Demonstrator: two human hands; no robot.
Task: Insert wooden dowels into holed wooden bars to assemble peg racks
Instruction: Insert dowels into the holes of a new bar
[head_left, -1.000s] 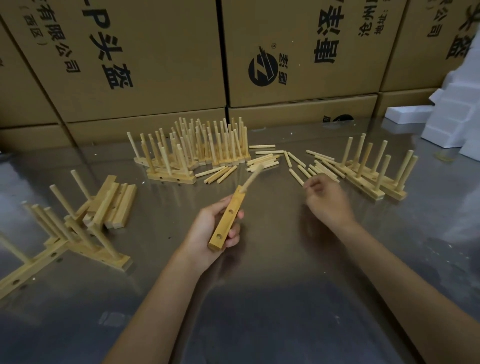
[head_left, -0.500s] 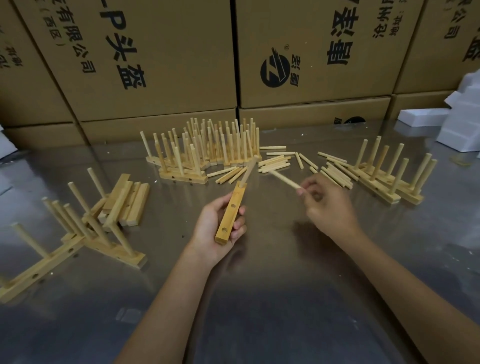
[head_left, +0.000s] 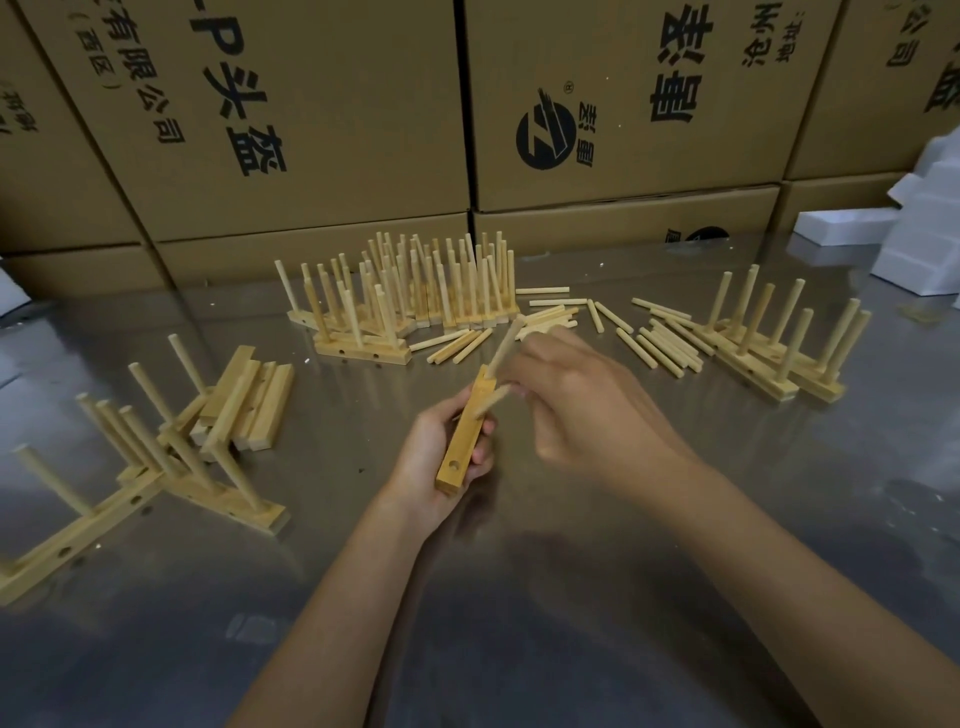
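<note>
Above the middle of the steel table (head_left: 597, 597), the left hand (head_left: 434, 457) grips a holed bar (head_left: 464, 439) with one dowel (head_left: 505, 344) seated; the right hand (head_left: 576, 402) pinches a second dowel (head_left: 493, 401) against it. Loose dowels (head_left: 660, 345) and finished racks (head_left: 415, 291) crowd the far edge, before cardboard boxes (head_left: 322, 104).

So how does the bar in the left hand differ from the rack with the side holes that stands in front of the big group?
The bar is held off the table in the left hand, tilted; the rack lies flat on the table. The bar has one dowel seated at its far end and a second one at its middle hole; the rack has several upright dowels. Both are light wood with drilled holes.
</note>
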